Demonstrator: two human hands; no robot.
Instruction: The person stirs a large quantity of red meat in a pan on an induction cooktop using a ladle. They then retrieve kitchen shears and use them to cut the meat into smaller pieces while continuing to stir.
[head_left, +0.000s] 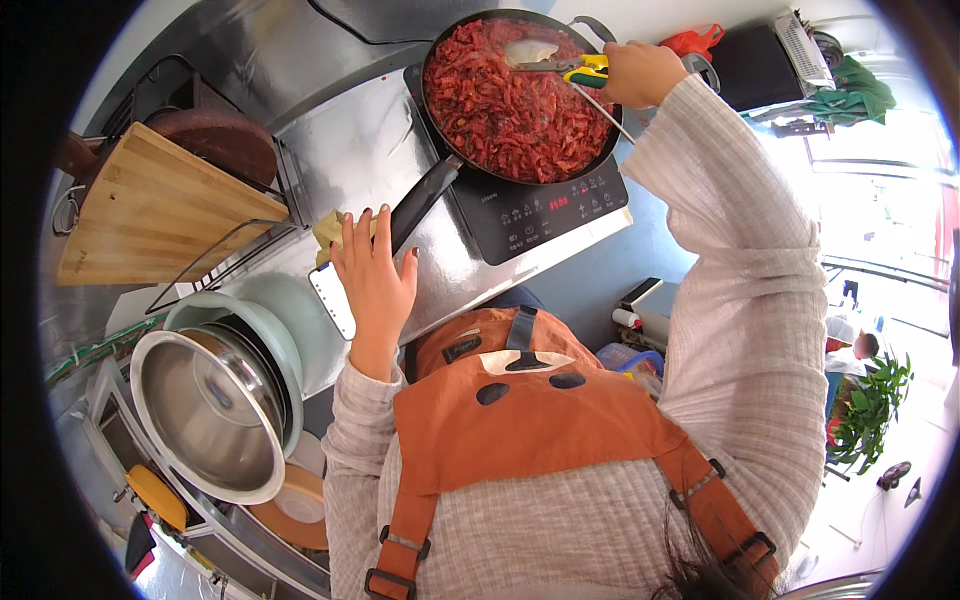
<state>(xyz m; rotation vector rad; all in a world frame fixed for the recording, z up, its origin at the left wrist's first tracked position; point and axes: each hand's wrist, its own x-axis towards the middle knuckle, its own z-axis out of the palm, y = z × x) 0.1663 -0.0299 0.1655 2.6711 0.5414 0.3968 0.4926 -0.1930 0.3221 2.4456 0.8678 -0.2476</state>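
Observation:
My right hand (641, 73) grips kitchen scissors with yellow and green handles (592, 66) over a black frying pan (540, 182). The blades reach above dark red, strip-like chopped food (510, 120) that fills the pan. Just beyond them lies a pale, spoon-like piece (529, 51). A thin light rod (601, 112) crosses the rim below my right hand; whether it belongs to the pale piece is unclear. My left hand (379, 300) is spread beside the pan's black handle (424, 199), with nothing visibly held. Its fingers partly cover a yellow cloth (327, 229) and a phone with a lit screen (330, 298).
Beneath the pan is a black induction cooktop (536, 221) with a lit display, on a shiny metal counter (352, 135). On the left, a wooden cutting board (165, 217) leans in a wire rack (217, 262), near a steel bowl (210, 416) nested in a pale basin (296, 375).

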